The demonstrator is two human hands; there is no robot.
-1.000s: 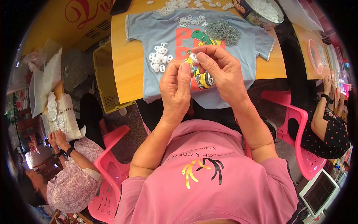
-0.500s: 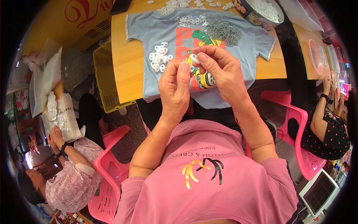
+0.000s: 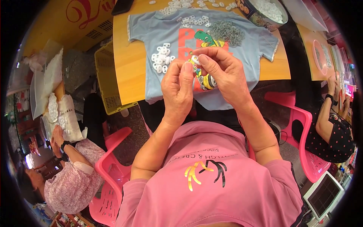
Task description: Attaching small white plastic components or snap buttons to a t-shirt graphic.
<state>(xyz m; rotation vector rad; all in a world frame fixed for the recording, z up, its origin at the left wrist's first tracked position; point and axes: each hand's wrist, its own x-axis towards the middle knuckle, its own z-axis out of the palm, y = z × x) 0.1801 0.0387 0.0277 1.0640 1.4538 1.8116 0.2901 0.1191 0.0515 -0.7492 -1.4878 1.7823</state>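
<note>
My right hand (image 3: 228,73) pinches a small white oval plastic piece with a hole (image 3: 195,59) between thumb and fingertips, above the middle of a grey-blue T-shirt (image 3: 140,45) spread over the table. Close by on its left, my left hand (image 3: 177,89) is closed, thumb against fingers; what it grips, if anything, is too small to make out. Left of my hands lies a heap of white two-holed plastic pieces (image 3: 162,58). Beyond them sits a group of similar white pieces (image 3: 194,21), beside a pile of small grey metal parts (image 3: 227,33).
A round tin (image 3: 264,13) full of white pieces stands at the table's far right. More loose white pieces (image 3: 177,5) lie along the far edge of the wooden table (image 3: 128,68). A yellow crate (image 3: 107,75) is at the left. Co-workers sit on pink chairs (image 3: 113,151) on both sides.
The white piece has turned slightly and shifted a little left in my right fingertips, so its hole shows more. My left hand has barely moved.
</note>
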